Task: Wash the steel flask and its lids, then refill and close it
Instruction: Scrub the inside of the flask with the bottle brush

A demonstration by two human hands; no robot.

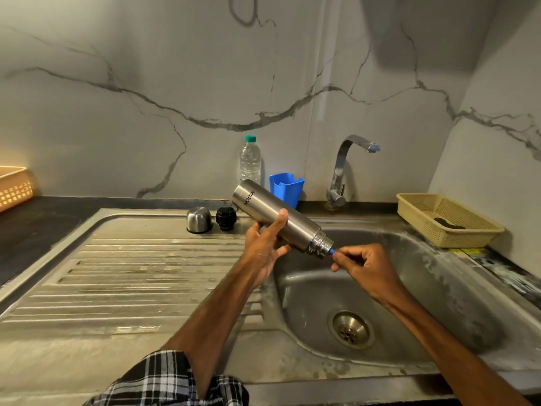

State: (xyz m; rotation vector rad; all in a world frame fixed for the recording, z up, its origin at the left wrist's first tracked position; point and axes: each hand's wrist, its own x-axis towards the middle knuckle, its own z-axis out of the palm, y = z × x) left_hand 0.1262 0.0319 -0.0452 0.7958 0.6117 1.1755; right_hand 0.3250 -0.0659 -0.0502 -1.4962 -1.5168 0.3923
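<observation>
The steel flask is held tilted above the back left rim of the sink basin, its open threaded mouth pointing down and right over the basin and its base up towards the wall. The left hand grips the flask's body, thumb on top and fingers curled beneath. The right hand, over the basin, pinches a small blue piece that sticks out of the flask's mouth; what it belongs to cannot be told.

Left of the basin, at the back edge of the ribbed drainboard, stand the 2 lids side by side: a steel cap and, nearer the basin, a black inner lid. The flask's raised base partly hides a clear plastic bottle with a green top and a blue cup, both behind the basin's back left corner. The tap rises behind the basin, its spout turned right. A yellow basket holding 1 dark item sits right of the basin. Far left of the basin, an orange basket stands on the dark table.
</observation>
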